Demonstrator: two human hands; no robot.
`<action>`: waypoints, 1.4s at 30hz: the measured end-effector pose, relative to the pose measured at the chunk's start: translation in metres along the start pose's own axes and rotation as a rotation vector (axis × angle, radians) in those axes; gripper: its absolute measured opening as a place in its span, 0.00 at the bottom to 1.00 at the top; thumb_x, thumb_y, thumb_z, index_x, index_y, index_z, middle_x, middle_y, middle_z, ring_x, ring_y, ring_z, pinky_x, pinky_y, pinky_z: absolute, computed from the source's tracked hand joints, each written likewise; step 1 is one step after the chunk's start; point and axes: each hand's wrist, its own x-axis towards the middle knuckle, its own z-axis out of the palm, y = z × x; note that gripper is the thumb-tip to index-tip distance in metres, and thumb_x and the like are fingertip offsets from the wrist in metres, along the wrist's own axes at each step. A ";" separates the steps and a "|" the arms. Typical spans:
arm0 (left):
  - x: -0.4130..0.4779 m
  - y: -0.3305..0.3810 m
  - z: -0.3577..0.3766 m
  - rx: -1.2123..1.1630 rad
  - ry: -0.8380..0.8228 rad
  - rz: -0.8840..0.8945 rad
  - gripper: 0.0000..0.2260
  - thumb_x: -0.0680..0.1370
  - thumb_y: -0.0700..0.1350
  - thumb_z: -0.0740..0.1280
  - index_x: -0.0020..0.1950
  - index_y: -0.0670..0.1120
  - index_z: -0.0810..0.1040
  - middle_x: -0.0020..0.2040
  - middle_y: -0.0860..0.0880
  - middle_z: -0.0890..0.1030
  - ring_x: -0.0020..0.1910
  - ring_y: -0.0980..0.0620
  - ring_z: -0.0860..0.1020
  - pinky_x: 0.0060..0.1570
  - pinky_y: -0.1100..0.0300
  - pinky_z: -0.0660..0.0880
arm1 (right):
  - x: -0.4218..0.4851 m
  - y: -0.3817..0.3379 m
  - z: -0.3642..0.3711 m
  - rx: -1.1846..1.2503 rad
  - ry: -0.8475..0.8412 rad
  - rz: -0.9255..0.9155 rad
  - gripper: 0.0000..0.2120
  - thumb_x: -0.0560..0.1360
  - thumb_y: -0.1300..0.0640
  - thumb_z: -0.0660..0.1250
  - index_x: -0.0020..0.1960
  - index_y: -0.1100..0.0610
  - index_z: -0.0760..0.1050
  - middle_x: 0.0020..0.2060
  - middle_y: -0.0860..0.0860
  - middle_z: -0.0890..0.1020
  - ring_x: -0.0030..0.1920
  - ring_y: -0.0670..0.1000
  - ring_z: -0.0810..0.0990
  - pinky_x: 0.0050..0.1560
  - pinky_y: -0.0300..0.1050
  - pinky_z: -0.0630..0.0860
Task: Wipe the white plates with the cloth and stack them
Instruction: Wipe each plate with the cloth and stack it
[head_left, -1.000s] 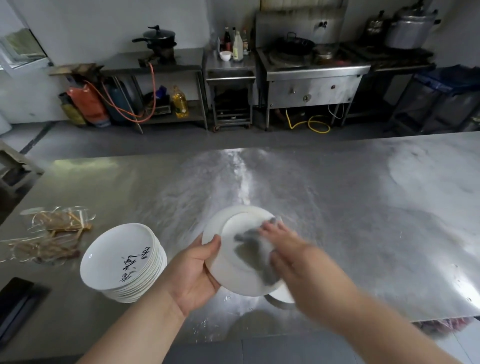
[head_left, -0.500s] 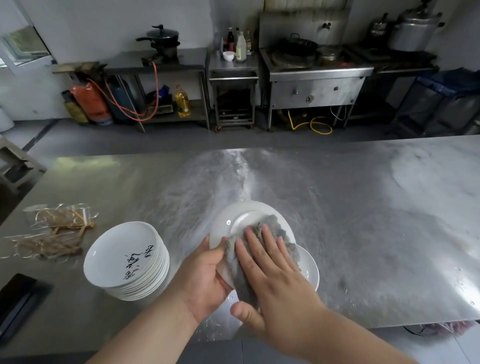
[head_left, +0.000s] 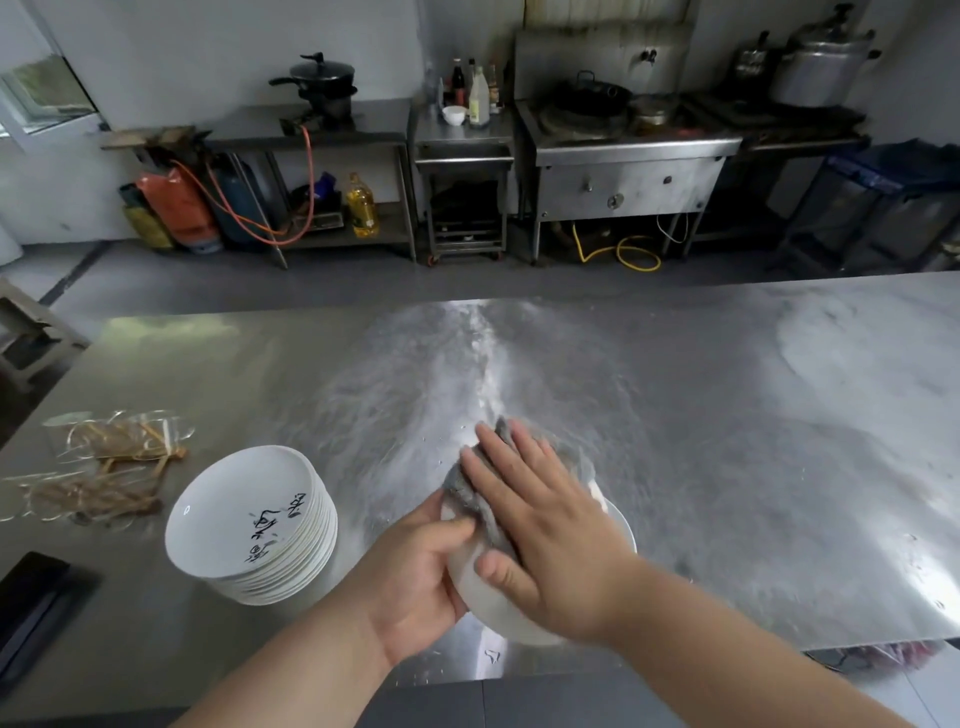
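Observation:
My left hand (head_left: 415, 577) grips the left edge of a white plate (head_left: 485, 605), held tilted just above the steel table (head_left: 727, 467). My right hand (head_left: 540, 525) lies flat on a grey cloth (head_left: 470, 491) and presses it against the plate's face. Most of the plate is hidden under the cloth and hand. Another white plate (head_left: 621, 525) lies on the table behind and to the right, showing only its rim. A stack of several white plates (head_left: 254, 525), the top one with black writing, stands to the left.
Clear plastic wrap with brown strips (head_left: 98, 473) lies at the table's left side. A dark flat object (head_left: 36, 597) sits at the near left edge. Stoves, shelves, gas cylinders and pots line the far wall across an aisle.
My right hand has swept the cloth across the plate, from the right side a second ago to lying flat over its centre, fingers reaching farther up. The plate has tilted lower and nearer.

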 end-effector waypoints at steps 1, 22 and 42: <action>0.000 0.000 0.000 0.009 -0.019 -0.011 0.21 0.78 0.37 0.69 0.70 0.50 0.81 0.65 0.40 0.84 0.61 0.43 0.85 0.54 0.49 0.83 | 0.010 0.005 -0.009 -0.026 0.013 -0.022 0.38 0.81 0.31 0.44 0.84 0.52 0.57 0.83 0.53 0.58 0.84 0.56 0.50 0.83 0.55 0.49; -0.009 0.035 -0.016 0.045 0.013 0.071 0.19 0.75 0.39 0.74 0.67 0.43 0.83 0.65 0.38 0.84 0.61 0.42 0.85 0.53 0.49 0.84 | -0.007 0.025 -0.005 0.374 0.219 0.439 0.26 0.83 0.34 0.44 0.80 0.30 0.48 0.79 0.31 0.58 0.75 0.40 0.64 0.66 0.38 0.65; -0.001 0.019 0.004 -0.094 0.056 0.195 0.16 0.80 0.39 0.63 0.61 0.46 0.88 0.63 0.42 0.86 0.62 0.45 0.85 0.53 0.52 0.84 | 0.008 0.032 -0.029 0.428 0.370 0.414 0.24 0.86 0.49 0.56 0.82 0.44 0.60 0.77 0.33 0.63 0.71 0.29 0.61 0.72 0.28 0.59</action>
